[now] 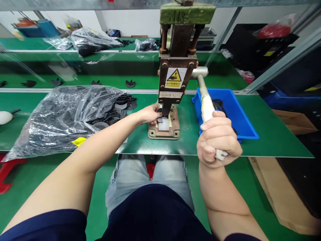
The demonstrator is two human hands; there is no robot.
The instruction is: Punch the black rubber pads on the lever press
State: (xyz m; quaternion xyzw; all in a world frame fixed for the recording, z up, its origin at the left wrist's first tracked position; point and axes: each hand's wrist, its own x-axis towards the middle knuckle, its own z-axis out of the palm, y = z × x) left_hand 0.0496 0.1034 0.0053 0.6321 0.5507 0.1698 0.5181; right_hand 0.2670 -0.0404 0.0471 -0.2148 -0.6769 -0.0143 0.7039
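Observation:
A hand press (173, 75) stands upright on the bench, a warning label on its front. My left hand (150, 114) pinches a small black curved piece (159, 119) at the press base (165, 133), under the ram (166, 109). Part of that piece is hidden by my fingers and the ram. On the right, my right hand (218, 139) is wrapped around the taped end of the press lever (206, 102). Left of the press, many more black curved pieces (110, 115) spill from a clear plastic bag (59, 117).
A blue bin (240, 115) with dark pieces in it sits right of the press. Behind, several black pieces (130, 83) lie in a row on a green strip (80, 72). More plastic bags (91, 40) rest on the back shelf. A white round object (5, 117) lies far left.

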